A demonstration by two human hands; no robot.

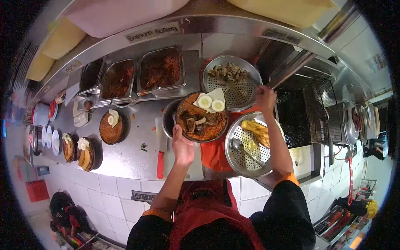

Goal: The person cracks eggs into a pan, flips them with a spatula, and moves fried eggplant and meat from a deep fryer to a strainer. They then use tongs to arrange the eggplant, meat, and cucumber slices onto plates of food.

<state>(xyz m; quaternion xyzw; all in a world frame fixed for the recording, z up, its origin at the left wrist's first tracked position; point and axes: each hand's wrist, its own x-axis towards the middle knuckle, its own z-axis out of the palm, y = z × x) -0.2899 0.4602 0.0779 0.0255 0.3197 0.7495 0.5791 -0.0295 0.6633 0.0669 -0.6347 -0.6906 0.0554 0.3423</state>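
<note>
My left hand grips the near rim of a dark plate heaped with orange rice, dark meat pieces, egg slices and a white wedge, held above the steel counter. My right hand reaches to the far perforated metal tray and holds a utensil handle whose end rests among the brown fried pieces there. A second perforated tray closer to me carries yellow fried food and a metal spoon.
Steel pans of red sauces line the back left. Three filled plates sit on the counter at left. A red-handled knife lies by my left wrist. A fryer basket and dark fryer stand at right.
</note>
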